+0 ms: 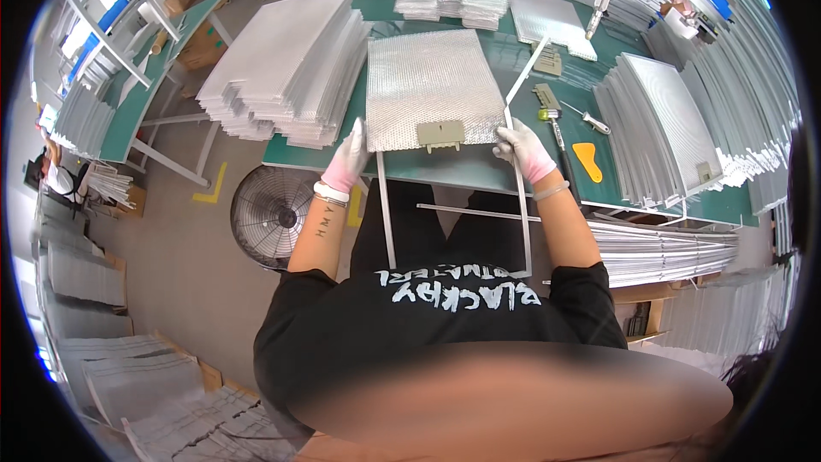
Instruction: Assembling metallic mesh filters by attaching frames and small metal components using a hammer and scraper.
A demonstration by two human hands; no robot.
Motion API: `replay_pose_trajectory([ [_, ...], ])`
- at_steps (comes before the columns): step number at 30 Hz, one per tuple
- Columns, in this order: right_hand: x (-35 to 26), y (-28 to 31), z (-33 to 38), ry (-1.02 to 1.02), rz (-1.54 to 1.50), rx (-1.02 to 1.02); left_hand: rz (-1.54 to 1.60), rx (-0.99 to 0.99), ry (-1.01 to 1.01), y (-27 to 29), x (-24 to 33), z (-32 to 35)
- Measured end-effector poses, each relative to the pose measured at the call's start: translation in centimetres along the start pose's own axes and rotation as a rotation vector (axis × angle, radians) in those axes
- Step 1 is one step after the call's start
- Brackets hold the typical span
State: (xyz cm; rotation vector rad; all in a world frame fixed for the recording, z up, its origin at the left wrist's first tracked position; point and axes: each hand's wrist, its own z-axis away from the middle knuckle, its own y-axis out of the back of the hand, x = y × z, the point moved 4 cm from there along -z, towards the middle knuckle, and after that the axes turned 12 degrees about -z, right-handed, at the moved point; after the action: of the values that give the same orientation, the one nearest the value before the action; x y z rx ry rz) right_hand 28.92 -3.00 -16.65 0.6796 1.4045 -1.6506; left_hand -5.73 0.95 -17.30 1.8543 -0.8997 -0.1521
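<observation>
A silver mesh panel (436, 85) is in front of me at the table's near edge, with a grey-beige plastic piece (441, 133) at its near side. My left hand (346, 158), in a white and pink glove, is closed at the panel's left near edge; part of its grip is hidden. On the right, my gloved right hand (524, 152) has its fingers bent round a thin metal frame strip (521, 205) beside the panel's corner. Another strip (386, 214) runs from the panel's left side toward my body. A short strip (527, 73) slants up past the right corner.
Tall stacks of mesh panels stand left (282, 68) and right (663, 120) on the green table (479, 173). A hammer (554, 128), a screwdriver (590, 120) and an orange scraper (587, 161) lie at right. A floor fan (272, 216) stands lower left; metal strips (650, 250) are bundled below right.
</observation>
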Motion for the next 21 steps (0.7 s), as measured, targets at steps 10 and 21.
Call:
replay_pose_trajectory([
  [10,-2.0,-0.4,4.1,0.170,0.094,-0.034,1.540,-0.088,0.369,3.7,2.2,-0.9],
  [21,-3.6,-1.6,7.3,0.290,0.097,-0.001,1.177,0.108,0.402,4.0,6.3,-0.9],
])
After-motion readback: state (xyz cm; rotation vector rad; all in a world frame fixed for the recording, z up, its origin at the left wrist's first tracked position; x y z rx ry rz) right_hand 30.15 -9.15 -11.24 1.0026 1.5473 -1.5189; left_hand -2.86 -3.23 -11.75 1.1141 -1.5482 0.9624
